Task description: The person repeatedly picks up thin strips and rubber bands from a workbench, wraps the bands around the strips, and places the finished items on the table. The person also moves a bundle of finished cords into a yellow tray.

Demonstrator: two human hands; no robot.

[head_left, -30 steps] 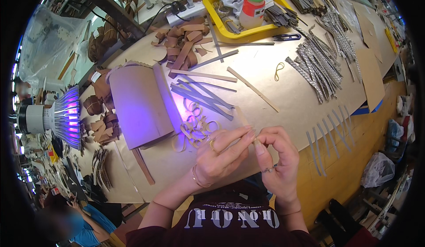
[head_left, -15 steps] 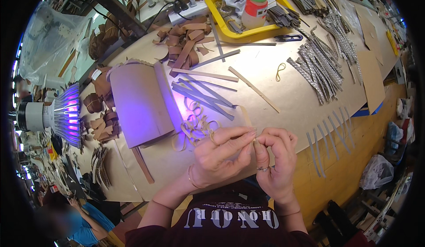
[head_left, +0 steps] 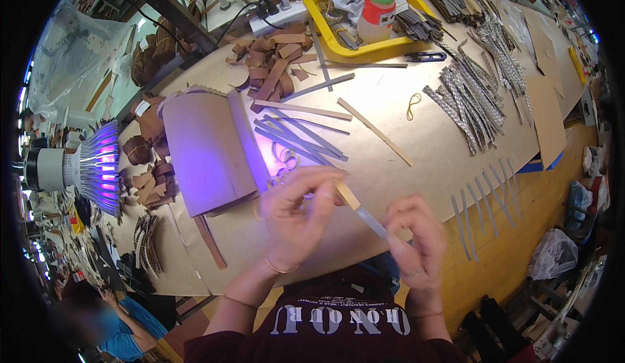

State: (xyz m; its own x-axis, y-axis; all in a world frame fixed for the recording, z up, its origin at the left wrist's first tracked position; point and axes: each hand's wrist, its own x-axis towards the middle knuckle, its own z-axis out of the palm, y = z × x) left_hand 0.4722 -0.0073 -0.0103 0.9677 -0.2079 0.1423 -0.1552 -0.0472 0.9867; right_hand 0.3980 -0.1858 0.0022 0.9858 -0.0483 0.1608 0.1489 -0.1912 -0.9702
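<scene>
Between my two hands a narrow strip (head_left: 355, 205) slants down to the right, tan at its upper end and blue-grey at its lower end. My left hand (head_left: 296, 213) pinches the tan end. The blue-grey end is in the closed fingers of my right hand (head_left: 416, 239), slightly smeared by motion. Thin, pale curled ribbons (head_left: 284, 160) lie partly hidden behind my left hand. Just beyond it, several grey strips (head_left: 299, 140) rest on the paper-covered table (head_left: 384, 129). A folded brown panel (head_left: 207, 151) lies to the left, under violet light.
A glowing lamp (head_left: 97, 169) stands at the left. At the back, a yellow tray (head_left: 364, 52) holds a green-lidded jar (head_left: 376, 15). Braided strips (head_left: 465, 103) are piled at the right, and grey strips (head_left: 491, 190) hang over the table's edge. A person in blue (head_left: 133, 327) is at lower left.
My hands have drawn apart, the left going up and left, the right slightly down and right. The strip, hardly visible between the fingers before, now spans the gap.
</scene>
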